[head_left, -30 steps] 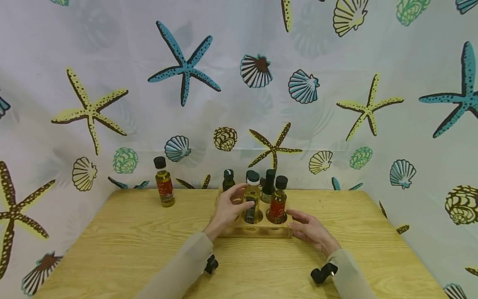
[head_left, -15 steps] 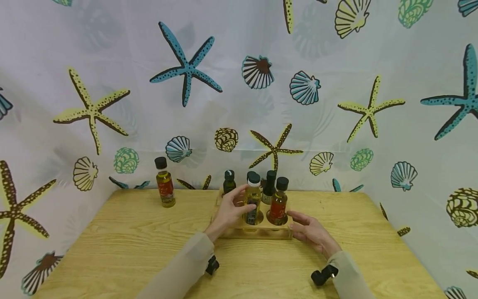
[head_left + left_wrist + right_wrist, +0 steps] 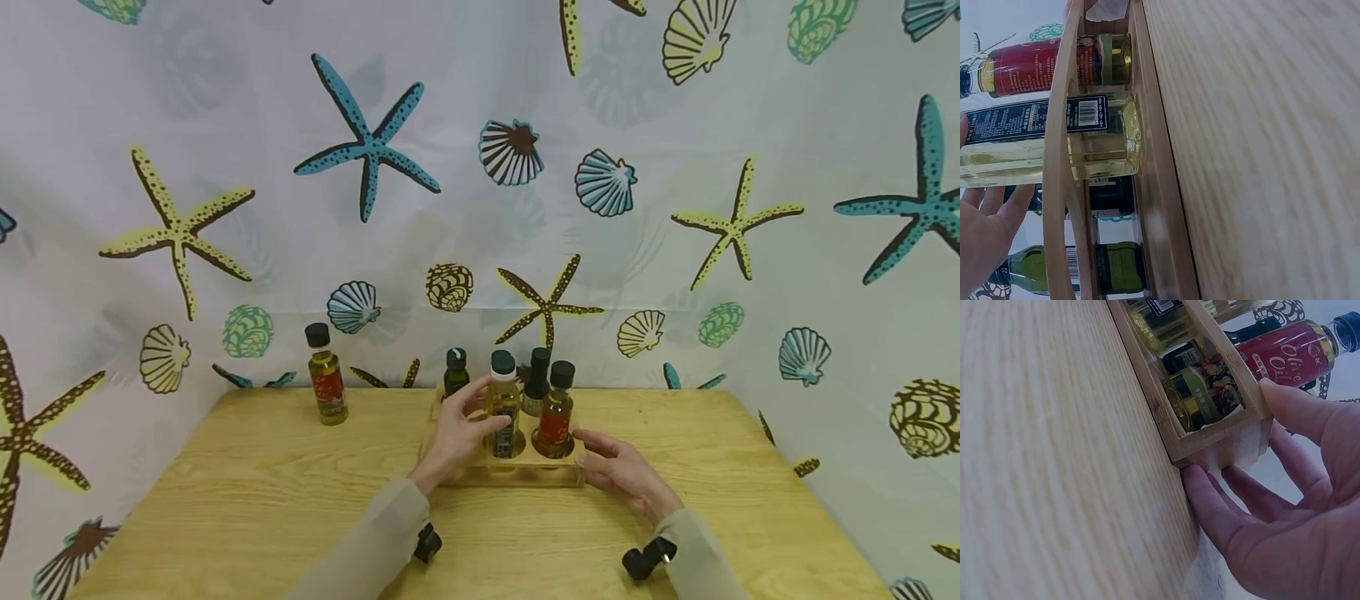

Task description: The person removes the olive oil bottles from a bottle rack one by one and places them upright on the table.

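In the head view, my left hand (image 3: 459, 433) holds a bottle of pale yellow oil (image 3: 504, 404) with a dark label, thumb in front and fingers behind. That bottle stands in a front hole of the wooden bottle rack (image 3: 517, 477); the left wrist view shows its base (image 3: 1130, 134) down at the rack's bottom board. My right hand (image 3: 628, 475) grips the rack's right end, thumb at the top corner and fingertips low on the end wall. Beside the held bottle, a red-labelled olive oil bottle (image 3: 556, 423) fills the front right hole.
Dark green bottles stand in the rack's back row, one at the left (image 3: 455, 373) and one at the right (image 3: 536, 382). Another red-labelled bottle (image 3: 327, 383) stands alone on the wooden table (image 3: 300, 483) at the left. A patterned curtain (image 3: 465, 217) hangs behind.
The held bottle has straightened a little to the left, and its cap now covers a dark cap seen behind it earlier. The head view has shifted slightly. My right hand stays at the rack.
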{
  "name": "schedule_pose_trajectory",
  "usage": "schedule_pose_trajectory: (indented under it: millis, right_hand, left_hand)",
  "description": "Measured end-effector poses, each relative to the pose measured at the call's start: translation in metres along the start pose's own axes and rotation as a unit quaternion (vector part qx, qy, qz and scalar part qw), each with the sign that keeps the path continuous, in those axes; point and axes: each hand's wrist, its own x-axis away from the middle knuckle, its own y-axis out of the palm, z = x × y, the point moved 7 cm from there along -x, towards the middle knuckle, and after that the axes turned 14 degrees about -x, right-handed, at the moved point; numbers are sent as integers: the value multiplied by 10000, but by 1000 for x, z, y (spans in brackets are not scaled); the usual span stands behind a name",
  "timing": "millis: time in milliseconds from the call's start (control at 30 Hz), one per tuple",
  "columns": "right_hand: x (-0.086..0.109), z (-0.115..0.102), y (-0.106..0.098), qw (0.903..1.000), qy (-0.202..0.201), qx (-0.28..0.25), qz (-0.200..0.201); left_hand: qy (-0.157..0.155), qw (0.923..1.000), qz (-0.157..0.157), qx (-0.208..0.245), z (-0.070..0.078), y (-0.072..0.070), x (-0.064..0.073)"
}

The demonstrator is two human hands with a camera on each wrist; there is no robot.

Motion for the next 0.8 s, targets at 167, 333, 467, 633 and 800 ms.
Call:
schedule_pose_trajectory:
  millis: [167, 333, 467, 633, 800]
  right_hand:
    - [-2, -1, 1, 9999, -15, -39, 129]
    - [-4, 0, 2, 9999, 15, -77, 90]
    - [-2, 1, 2, 10000, 22, -48, 47]
    - [1, 4, 1, 9999, 95, -32, 82]
    - [1, 2, -1, 9999, 65, -31, 99]
  left_hand:
    - [73, 10000, 58, -13, 6, -3, -4]
    - [68, 10000, 59, -37, 10, -6, -3]
    - [94, 9999, 66, 14, 12, -6, -1]
    - [50, 9998, 174, 49, 16, -11, 1]
    - [97, 9995, 313, 43, 24, -18, -2]
